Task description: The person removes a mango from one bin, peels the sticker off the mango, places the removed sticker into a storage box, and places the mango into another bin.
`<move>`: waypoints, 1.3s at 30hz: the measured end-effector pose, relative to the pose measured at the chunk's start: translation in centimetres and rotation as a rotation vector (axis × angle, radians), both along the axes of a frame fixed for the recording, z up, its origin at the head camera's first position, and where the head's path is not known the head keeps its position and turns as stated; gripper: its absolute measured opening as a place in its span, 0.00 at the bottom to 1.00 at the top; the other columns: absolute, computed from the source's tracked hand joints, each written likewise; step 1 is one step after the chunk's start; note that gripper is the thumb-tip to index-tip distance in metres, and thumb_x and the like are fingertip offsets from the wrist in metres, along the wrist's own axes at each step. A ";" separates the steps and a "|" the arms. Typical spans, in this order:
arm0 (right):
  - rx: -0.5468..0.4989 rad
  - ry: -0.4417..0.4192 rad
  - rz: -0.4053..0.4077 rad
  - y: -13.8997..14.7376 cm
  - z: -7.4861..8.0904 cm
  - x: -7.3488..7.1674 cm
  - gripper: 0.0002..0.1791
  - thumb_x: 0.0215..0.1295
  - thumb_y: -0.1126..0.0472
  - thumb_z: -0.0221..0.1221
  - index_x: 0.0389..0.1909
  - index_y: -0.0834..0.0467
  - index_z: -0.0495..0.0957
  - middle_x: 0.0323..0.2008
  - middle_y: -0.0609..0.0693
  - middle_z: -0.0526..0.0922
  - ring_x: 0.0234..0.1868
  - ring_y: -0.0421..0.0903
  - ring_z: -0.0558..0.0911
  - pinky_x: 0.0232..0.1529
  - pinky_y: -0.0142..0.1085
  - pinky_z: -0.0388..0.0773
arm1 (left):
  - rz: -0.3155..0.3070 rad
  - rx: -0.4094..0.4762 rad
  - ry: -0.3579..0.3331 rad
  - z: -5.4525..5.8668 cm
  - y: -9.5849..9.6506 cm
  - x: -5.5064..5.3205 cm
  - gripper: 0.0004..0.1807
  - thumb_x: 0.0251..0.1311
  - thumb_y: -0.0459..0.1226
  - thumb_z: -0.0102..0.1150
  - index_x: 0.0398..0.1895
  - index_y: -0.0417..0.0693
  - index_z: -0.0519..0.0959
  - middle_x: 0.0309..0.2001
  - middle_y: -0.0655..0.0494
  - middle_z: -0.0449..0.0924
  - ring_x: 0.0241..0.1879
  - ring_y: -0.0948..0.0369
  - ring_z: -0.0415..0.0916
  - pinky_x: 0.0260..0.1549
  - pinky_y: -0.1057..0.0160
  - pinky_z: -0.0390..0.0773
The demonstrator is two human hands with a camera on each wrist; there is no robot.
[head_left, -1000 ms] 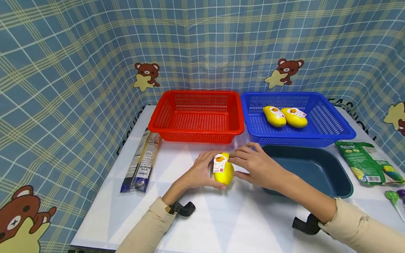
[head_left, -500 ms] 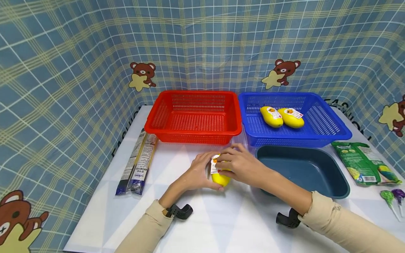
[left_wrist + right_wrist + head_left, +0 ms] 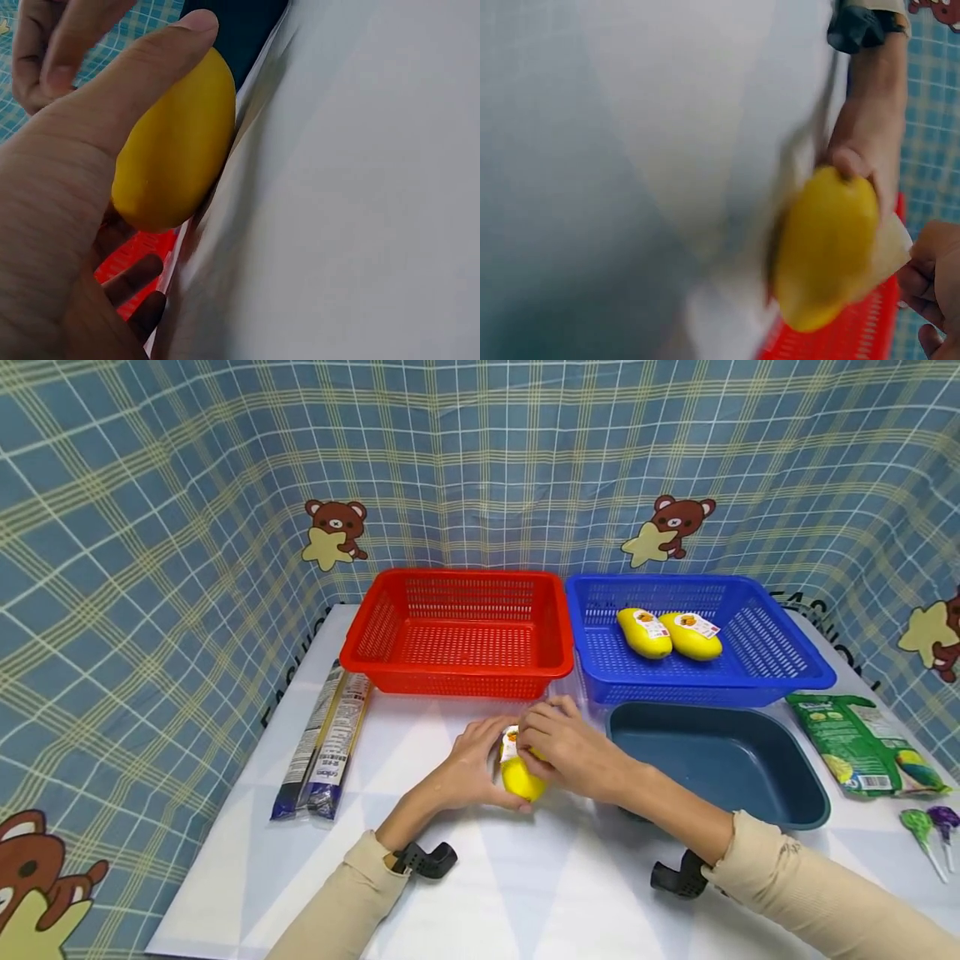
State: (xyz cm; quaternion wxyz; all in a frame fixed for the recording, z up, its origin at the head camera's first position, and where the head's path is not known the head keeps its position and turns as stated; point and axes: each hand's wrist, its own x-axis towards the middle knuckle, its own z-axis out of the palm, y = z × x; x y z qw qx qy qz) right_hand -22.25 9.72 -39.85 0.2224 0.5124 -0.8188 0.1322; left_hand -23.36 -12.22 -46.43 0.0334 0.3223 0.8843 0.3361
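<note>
I see the red basket (image 3: 457, 682); off its five o'clock, my left hand (image 3: 467, 768) and right hand (image 3: 576, 752) work the yellow mango (image 3: 523, 782): left thumb and fingers clamped round it, right fingertips together, pinching its white label (image 3: 889, 249).

The yellow fruit (image 3: 522, 781) bore a white label (image 3: 509, 747); the red basket (image 3: 457, 682), blue basket (image 3: 712, 683) and dark teal tub (image 3: 720, 768) were plain, the backdrop (image 3: 480, 468) blue-and-yellow plaid.
</note>
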 end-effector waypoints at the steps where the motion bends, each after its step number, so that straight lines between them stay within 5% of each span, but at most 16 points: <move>1: -0.035 -0.018 -0.011 0.2 0.3 -0.2 0.05 0.60 0.65 0.67 0.37 0.58 0.82 0.39 0.49 0.82 0.49 0.50 0.77 0.59 0.52 0.65 | -0.003 -0.005 0.002 0.1 0.0 0.0 0.66 0.33 0.63 0.80 0.77 0.55 0.57 0.74 0.58 0.58 0.70 0.54 0.53 0.65 0.46 0.58; 8: -0.195 -0.099 -0.083 1.9 2.8 -1.0 0.08 0.57 0.68 0.70 0.36 0.58 0.83 0.39 0.49 0.82 0.48 0.49 0.77 0.54 0.49 0.65 | -0.001 -0.026 -0.004 0.4 0.4 -0.1 0.68 0.33 0.64 0.79 0.78 0.52 0.55 0.75 0.55 0.56 0.72 0.53 0.52 0.68 0.46 0.55; 22: -0.271 -0.098 -0.232 8.1 4.6 1.1 0.14 0.53 0.74 0.71 0.38 0.58 0.82 0.41 0.50 0.82 0.50 0.51 0.76 0.54 0.50 0.63 | 0.000 0.003 0.016 0.6 0.5 -0.2 0.63 0.32 0.62 0.80 0.76 0.63 0.59 0.72 0.61 0.60 0.69 0.56 0.56 0.63 0.48 0.59; 33: -0.182 -0.135 -0.381 13.2 2.7 1.1 0.11 0.56 0.72 0.70 0.38 0.57 0.82 0.37 0.47 0.81 0.39 0.45 0.77 0.43 0.42 0.74 | 0.023 0.009 -0.018 0.1 0.0 -0.1 0.63 0.31 0.66 0.79 0.76 0.65 0.59 0.73 0.63 0.59 0.68 0.57 0.57 0.65 0.47 0.58; 39: -0.083 -0.314 -0.522 13.9 1.4 0.6 0.04 0.67 0.67 0.63 0.40 0.59 0.82 0.30 0.46 0.79 0.27 0.41 0.74 0.28 0.34 0.78 | 0.023 0.015 -0.028 0.1 -0.1 0.0 0.63 0.31 0.65 0.79 0.76 0.65 0.59 0.72 0.65 0.60 0.67 0.58 0.57 0.65 0.45 0.60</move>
